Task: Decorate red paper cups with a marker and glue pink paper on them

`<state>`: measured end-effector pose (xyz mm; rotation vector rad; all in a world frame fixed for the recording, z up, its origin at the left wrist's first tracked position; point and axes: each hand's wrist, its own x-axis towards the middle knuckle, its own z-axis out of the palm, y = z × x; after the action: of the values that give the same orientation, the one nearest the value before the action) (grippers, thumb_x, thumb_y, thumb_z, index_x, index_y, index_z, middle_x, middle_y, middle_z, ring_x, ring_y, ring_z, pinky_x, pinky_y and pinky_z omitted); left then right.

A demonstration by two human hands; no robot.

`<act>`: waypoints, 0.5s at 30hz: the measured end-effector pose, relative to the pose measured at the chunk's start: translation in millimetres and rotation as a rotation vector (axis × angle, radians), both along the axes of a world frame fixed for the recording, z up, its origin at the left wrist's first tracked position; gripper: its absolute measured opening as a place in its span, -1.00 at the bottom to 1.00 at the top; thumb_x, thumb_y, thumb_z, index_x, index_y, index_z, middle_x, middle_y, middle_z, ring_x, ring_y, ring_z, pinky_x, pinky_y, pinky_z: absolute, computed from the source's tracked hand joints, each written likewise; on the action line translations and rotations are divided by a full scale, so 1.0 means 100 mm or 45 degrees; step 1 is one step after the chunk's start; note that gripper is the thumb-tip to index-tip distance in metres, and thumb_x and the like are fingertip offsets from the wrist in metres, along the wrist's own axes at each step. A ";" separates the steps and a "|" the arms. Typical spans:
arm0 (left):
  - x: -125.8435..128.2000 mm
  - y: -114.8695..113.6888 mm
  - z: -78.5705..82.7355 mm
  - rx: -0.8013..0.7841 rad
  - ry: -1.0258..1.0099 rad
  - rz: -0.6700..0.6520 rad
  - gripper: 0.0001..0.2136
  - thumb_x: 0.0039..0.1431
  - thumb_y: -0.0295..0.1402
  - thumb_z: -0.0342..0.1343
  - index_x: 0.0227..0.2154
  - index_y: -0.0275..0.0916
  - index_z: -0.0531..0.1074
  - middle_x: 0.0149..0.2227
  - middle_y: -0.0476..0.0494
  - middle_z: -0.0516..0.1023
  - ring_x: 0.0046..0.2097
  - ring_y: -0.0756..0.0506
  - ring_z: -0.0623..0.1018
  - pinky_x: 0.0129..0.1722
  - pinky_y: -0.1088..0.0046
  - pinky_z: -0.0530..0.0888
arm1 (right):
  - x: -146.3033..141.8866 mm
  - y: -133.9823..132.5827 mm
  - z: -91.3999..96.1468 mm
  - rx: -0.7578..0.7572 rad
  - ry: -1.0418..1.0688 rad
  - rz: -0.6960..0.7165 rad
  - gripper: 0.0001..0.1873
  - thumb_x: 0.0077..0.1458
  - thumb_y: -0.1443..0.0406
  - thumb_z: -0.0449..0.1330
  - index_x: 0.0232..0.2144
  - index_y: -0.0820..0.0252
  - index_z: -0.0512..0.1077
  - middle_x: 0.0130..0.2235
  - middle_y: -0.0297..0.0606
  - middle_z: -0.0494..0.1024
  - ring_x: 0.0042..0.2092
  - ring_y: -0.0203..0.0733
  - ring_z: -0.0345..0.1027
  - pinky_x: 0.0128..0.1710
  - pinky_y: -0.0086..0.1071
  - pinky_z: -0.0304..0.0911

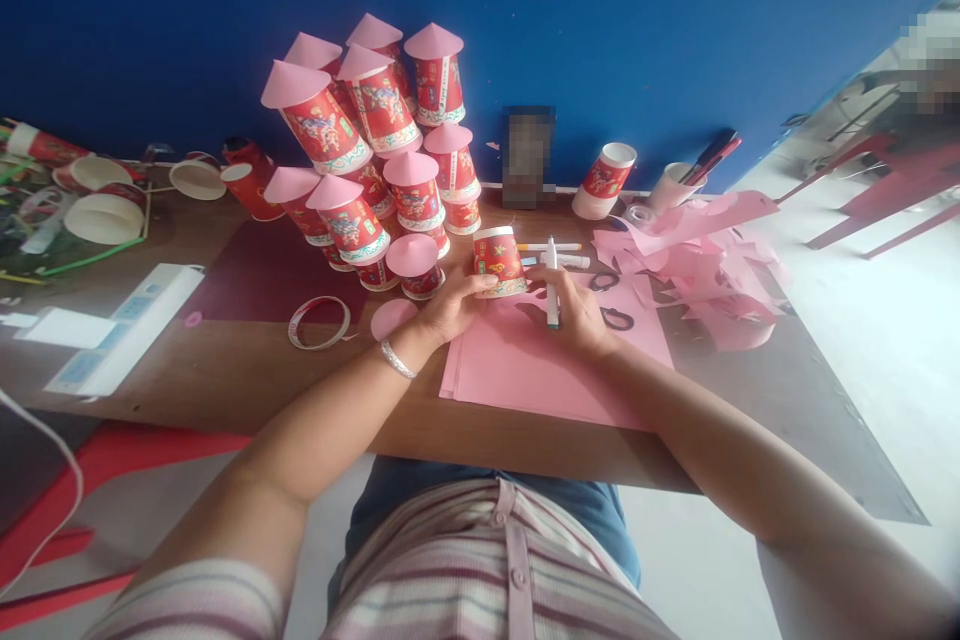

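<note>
Left grip [459,305] on red cup [498,258], between cone-topped cups [415,200] and scissors [619,328].

Hazy light from right; floor [900,350] glaring pale; left dimmer; edges stretched, soft.

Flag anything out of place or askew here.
Irregular pink paper scraps sprawl in a loose heap on the right, untidy beside the flat pink paper sheets. At far left, red paper cups with white interiors lie tipped in a jumble.
</note>
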<state>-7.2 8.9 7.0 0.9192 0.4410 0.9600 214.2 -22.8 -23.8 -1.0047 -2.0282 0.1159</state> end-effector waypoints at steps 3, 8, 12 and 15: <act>0.00 0.00 0.02 -0.042 -0.038 0.004 -0.50 0.10 -0.28 0.37 0.13 -0.18 0.53 -0.07 -0.17 0.72 0.01 -0.23 0.69 0.17 0.13 0.54 | -0.01 0.00 0.00 0.075 0.007 -0.044 -0.76 0.46 0.14 0.23 0.07 0.04 0.39 -0.16 -0.21 0.66 -0.26 -0.15 0.61 -0.37 -0.36 0.43; -0.01 0.02 0.02 -0.061 -0.044 -0.003 -0.55 0.12 -0.29 0.33 0.10 -0.20 0.56 -0.08 -0.17 0.73 0.07 -0.28 0.69 0.22 0.08 0.52 | -0.02 -0.01 0.04 0.167 -0.031 -0.079 -0.94 0.45 0.30 0.19 -0.12 0.09 0.48 -0.26 -0.26 0.62 -0.33 -0.25 0.52 -0.40 -0.44 0.31; 0.02 0.02 -0.03 -0.031 -0.056 -0.023 -0.54 0.14 -0.25 0.32 0.11 -0.20 0.57 -0.03 -0.19 0.73 0.15 -0.32 0.65 0.26 0.07 0.49 | -0.02 -0.02 0.08 0.213 -0.064 -0.050 -0.86 0.43 0.37 0.15 -0.18 0.12 0.51 -0.30 -0.29 0.59 -0.36 -0.30 0.46 -0.42 -0.47 0.24; 0.04 -0.01 -0.06 -0.003 0.001 0.016 -0.54 0.18 -0.17 0.35 0.12 -0.19 0.57 -0.01 -0.19 0.73 0.18 -0.32 0.64 0.27 0.06 0.47 | -0.03 -0.03 0.08 0.255 -0.088 -0.076 -0.85 0.41 0.39 0.16 -0.20 0.14 0.53 -0.34 -0.32 0.56 -0.40 -0.32 0.40 -0.44 -0.47 0.20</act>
<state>-3.5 8.2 0.6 0.9153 0.4486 0.9703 211.6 -26.2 -16.0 -0.9522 -2.0241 -0.1531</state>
